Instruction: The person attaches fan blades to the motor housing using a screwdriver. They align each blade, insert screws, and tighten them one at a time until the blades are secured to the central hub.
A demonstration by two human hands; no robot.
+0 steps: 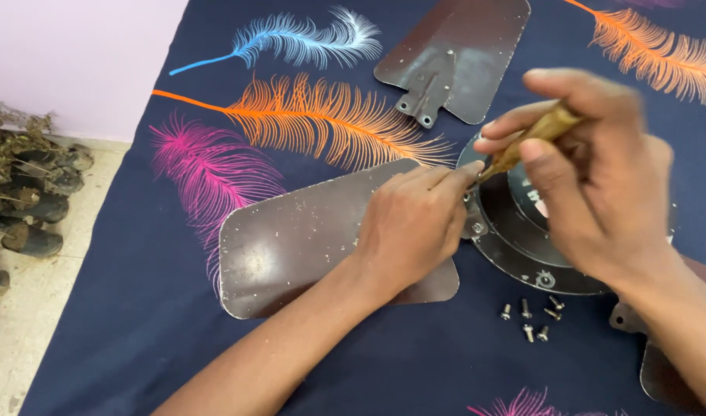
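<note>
My right hand is shut on a wooden-handled screwdriver, its tip pointing down at the bracket where a brown fan blade meets the dark round fan motor housing. My left hand rests on that blade's inner end, fingers pinched near the screwdriver tip at the bracket. What the fingers pinch is hidden. Several loose screws lie on the cloth just below the motor.
A second brown fan blade lies detached at the top. A third blade shows at the lower right, partly under my right arm. All sit on a dark blue cloth with feather prints. Potted plants stand on the floor at left.
</note>
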